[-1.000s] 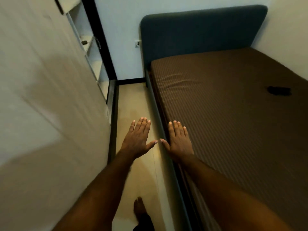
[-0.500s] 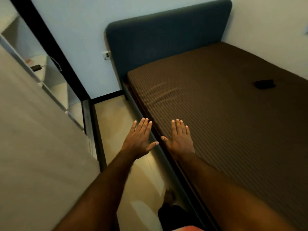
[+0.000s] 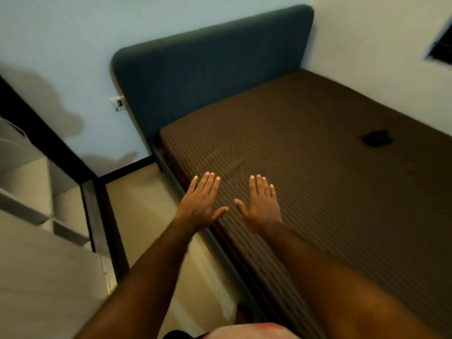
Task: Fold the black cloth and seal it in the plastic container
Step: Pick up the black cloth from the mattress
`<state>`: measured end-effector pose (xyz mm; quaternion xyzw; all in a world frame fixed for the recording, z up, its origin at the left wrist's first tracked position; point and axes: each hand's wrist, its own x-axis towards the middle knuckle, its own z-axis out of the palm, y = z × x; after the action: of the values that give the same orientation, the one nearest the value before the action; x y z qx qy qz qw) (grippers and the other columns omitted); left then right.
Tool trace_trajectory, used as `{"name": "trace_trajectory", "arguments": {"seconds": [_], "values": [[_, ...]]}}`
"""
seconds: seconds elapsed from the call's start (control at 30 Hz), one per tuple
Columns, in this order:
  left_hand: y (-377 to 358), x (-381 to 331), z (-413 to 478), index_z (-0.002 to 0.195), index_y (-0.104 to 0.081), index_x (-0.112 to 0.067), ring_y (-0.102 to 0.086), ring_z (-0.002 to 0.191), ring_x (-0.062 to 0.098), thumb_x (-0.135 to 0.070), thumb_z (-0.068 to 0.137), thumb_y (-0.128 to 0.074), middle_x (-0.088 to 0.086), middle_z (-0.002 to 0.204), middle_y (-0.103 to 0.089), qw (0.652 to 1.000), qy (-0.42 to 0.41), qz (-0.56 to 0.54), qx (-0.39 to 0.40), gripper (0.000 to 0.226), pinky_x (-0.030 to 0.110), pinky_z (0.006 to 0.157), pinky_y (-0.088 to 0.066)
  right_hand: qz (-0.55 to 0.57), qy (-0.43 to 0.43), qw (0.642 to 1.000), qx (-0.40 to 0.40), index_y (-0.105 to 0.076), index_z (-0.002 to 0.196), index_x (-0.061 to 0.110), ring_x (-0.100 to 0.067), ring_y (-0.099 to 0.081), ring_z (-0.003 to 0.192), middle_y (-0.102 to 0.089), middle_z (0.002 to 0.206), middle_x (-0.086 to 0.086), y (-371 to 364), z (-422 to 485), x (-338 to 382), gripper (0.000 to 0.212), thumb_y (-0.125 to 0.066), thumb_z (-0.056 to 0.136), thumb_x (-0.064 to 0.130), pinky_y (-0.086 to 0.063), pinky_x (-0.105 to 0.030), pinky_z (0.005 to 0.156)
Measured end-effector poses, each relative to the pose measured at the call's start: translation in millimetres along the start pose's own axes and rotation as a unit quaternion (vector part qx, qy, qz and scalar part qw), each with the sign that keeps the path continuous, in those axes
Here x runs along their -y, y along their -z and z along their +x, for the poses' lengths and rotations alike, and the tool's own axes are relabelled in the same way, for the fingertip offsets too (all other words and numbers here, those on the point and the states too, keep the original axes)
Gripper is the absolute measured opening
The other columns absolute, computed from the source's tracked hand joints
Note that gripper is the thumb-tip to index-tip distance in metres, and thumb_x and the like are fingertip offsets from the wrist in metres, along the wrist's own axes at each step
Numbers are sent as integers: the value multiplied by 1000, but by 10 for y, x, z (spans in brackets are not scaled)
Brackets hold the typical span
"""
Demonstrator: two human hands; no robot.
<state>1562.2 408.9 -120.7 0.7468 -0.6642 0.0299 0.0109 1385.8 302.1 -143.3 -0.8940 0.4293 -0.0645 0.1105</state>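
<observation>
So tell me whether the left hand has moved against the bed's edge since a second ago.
Yes. The left hand hung over the floor beside the bed frame edge; now its fingers cross that edge, reaching rightward over the brown mattress.

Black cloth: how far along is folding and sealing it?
Nothing looks done. The black cloth lies bunched on the brown mattress, untouched. Left hand and right hand are open, empty, well short of it. No plastic container shows. Reaching, folding and sealing remain.
</observation>
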Motion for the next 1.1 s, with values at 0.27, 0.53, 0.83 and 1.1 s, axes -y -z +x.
{"name": "trace_trajectory", "arguments": {"seconds": [0.27, 0.53, 0.83, 1.1], "values": [[-79, 555, 1263, 145, -33, 1, -29, 143, 32, -68, 87, -25, 21, 150, -37, 995, -96, -17, -6, 90, 53, 116, -22, -13, -121, 992, -25, -3, 156, 9, -28, 0, 152, -7, 164, -15, -4, 779, -66, 86, -26, 96, 66, -2, -45, 122], [-153, 996, 2373, 151, -17, -4, -12, 149, 28, -73, 83, -12, 18, 158, -21, 978, -204, -47, -3, 97, 48, 119, -6, -28, -273, 960, -64, -1, 156, 11, -26, 2, 152, -4, 165, -13, 98, 1371, 6, 86, -24, 95, 67, -1, -44, 122], [-146, 821, 3111, 149, -24, -2, -18, 147, 29, -72, 83, -16, 19, 156, -27, 942, -330, -56, -16, 96, 48, 118, -10, -28, -402, 909, -111, 1, 156, 11, -26, 3, 152, -2, 165, -13, 274, 1675, -3, 86, -24, 95, 67, -3, -45, 123], [-100, 202, 3607, 152, -14, -5, -7, 149, 26, -74, 80, -6, 16, 160, -16, 918, -394, -42, -13, 100, 47, 120, -4, -15, -471, 872, -129, 0, 156, 9, -27, 2, 152, -2, 165, -14, 466, 1826, -588, 87, -26, 96, 66, -2, -44, 123]]}}
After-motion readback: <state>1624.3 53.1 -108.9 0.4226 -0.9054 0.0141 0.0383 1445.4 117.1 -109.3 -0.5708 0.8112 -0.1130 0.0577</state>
